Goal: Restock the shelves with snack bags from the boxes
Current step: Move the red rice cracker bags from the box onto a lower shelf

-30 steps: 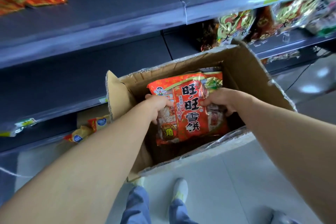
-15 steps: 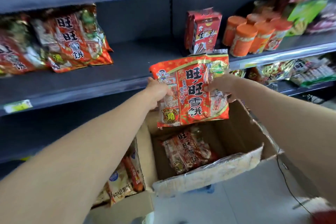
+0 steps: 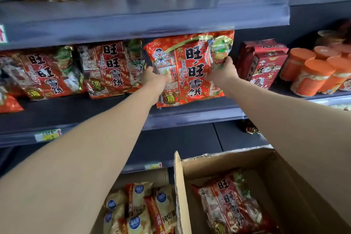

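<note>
Stock check, middle shelf, as I read it from my remote seat.

Item in hand: one red snack bag, upright, label facing me. My left hand is clamped on its left edge and my right hand on its right edge. The bag's bottom edge sits at the front of the middle shelf; I cannot tell whether it rests there or hangs just above. Its top edge reaches the underside of the upper shelf.

Already shelved: two matching red bags stand to the left of the held one, the nearest almost touching it, and a corner of another shows at the far left edge. To the right stand red cartons and orange tubs.

Remaining stock: the cardboard box at lower right shows at least one more of the same red bags lying inside. A second box to its left holds several pale bags with blue round marks, untouched as far as I can see.

Assessment: the row is partly filled, with this bag going into the gap between the shelved bags and the cartons. I judge restocking well short of finished, since both boxes hold goods and the lower shelf looks mostly bare.
</note>
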{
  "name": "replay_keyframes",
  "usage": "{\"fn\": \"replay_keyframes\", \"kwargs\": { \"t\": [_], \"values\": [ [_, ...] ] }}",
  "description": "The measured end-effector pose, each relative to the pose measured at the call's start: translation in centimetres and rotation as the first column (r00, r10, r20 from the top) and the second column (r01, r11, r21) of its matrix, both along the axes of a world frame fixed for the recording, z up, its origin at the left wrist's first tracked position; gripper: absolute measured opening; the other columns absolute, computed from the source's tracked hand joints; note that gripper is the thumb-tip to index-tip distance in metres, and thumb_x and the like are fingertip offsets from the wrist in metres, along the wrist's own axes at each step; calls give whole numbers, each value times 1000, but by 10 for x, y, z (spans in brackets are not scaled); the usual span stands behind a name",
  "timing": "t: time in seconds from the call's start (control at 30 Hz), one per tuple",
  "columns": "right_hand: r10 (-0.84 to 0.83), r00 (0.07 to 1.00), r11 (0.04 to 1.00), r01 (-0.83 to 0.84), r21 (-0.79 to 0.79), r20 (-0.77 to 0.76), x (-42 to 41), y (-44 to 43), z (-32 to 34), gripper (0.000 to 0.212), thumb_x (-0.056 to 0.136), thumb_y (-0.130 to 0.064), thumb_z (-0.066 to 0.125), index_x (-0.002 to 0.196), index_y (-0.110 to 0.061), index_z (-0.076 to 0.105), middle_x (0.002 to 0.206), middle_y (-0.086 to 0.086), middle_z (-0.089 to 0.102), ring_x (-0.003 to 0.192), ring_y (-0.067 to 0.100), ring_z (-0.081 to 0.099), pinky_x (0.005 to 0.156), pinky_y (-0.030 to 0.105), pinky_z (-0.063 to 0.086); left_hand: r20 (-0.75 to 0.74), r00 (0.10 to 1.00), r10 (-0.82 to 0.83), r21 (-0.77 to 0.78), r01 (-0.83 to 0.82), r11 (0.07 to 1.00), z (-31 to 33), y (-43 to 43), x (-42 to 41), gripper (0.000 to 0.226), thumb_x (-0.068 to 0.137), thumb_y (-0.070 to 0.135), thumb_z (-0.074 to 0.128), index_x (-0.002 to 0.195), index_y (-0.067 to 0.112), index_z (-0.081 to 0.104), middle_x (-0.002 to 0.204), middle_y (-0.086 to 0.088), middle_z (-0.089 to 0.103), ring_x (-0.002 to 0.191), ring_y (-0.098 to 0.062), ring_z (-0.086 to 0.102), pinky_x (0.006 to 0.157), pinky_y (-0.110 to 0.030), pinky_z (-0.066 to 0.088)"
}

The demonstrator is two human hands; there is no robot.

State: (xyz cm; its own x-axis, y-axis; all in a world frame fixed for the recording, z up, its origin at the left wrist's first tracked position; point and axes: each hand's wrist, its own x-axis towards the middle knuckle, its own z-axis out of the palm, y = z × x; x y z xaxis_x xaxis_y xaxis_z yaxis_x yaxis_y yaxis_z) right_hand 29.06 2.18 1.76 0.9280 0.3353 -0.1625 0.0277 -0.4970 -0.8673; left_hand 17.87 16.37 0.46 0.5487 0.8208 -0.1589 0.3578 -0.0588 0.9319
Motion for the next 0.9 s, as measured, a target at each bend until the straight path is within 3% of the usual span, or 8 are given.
{"fn": "replay_keyframes", "kwargs": {
  "t": [0.17,0.33,0.5,0.63,0.8,0.9],
  "values": [
    [-13,1000,999,12,39,26,40,49,-41,91,65,-24,78,140,-18,27,130,6,53,119,31,53,103,48,42,31,999,25,24,-25,999,-22,44,35,51,86,12,64,133,16,45,125,-4,59,112,-25,57,99,-41,48],
    [-36,997,994,29,107,61,67,73,-75,99,52,-27,75,139,-27,28,125,-1,56,118,34,51,99,51,45,60,998,-23,-73,28,997,-47,68,60,54,92,25,59,139,33,31,136,0,45,118,-27,52,76,-38,52],
    [-56,996,986,44,161,68,81,93,-74,95,54,-17,74,138,-30,31,127,-4,52,120,33,48,98,50,46,114,992,-47,-113,59,992,-45,88,84,61,94,24,57,144,35,24,146,1,37,127,-28,48,80,-46,51],
    [-25,998,988,15,154,60,89,110,-69,98,67,-16,77,145,-29,19,135,0,46,122,34,47,100,50,45,111,993,-30,-115,43,992,-43,106,98,61,94,18,57,145,32,25,146,-1,38,127,-27,48,84,-46,51],
    [-15,995,984,-3,176,101,98,123,-79,85,73,-14,74,141,-26,25,131,1,49,119,31,50,97,47,47,112,994,-7,-56,13,998,-55,121,108,65,94,15,58,146,31,23,144,-3,40,120,-26,50,66,-33,50],
    [23,993,986,-42,164,119,105,128,-82,87,79,-14,69,147,-23,16,141,0,41,120,27,49,89,32,45,92,995,24,0,-24,1000,-58,122,112,79,88,14,64,149,31,18,147,-2,32,127,-29,46,92,-42,51]
  ]
}}
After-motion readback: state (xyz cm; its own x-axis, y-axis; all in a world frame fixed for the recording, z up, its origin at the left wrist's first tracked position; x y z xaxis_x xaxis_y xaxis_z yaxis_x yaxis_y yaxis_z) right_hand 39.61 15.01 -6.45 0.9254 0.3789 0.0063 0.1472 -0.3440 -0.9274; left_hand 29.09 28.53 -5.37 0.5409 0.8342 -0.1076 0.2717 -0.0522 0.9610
